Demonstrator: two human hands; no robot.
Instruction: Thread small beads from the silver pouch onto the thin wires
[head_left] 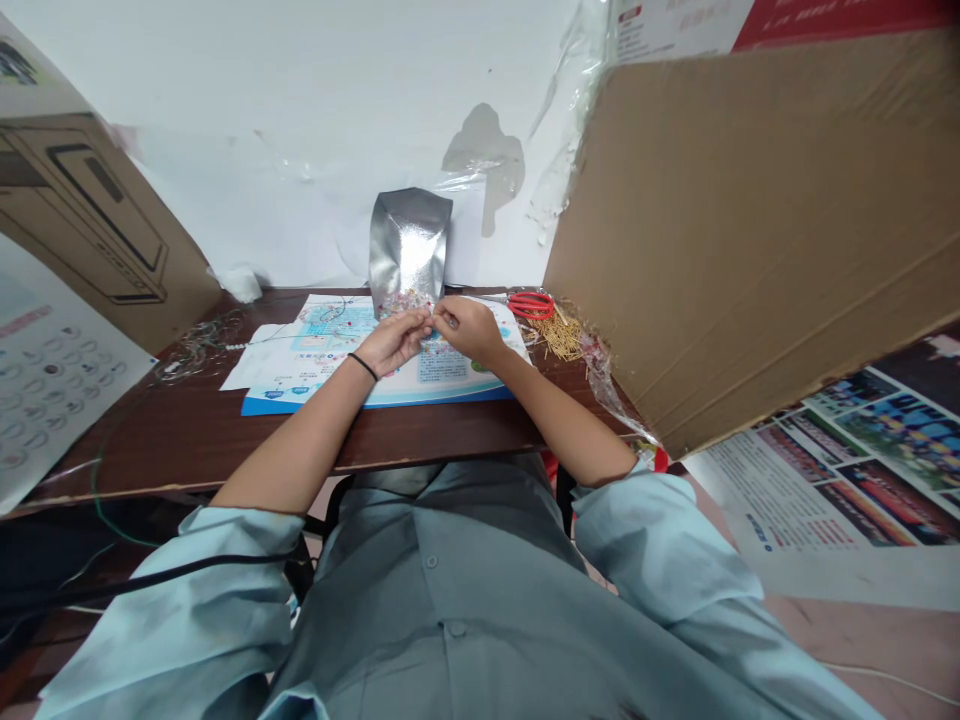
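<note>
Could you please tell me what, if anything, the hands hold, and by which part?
That cannot be told: the left hand and right hand are close together, but anything they may pinch is too small to discern.

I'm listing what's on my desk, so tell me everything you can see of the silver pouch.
The silver pouch looks like shiny foil, with creased, angular edges and bright glare on its front; no print shows. It stands roughly upright at the back of the brown table, before the white wall. Small clear and reddish pieces lie at its lower front, hiding its base. The left hand and right hand are just in front; neither visibly grips it.
</note>
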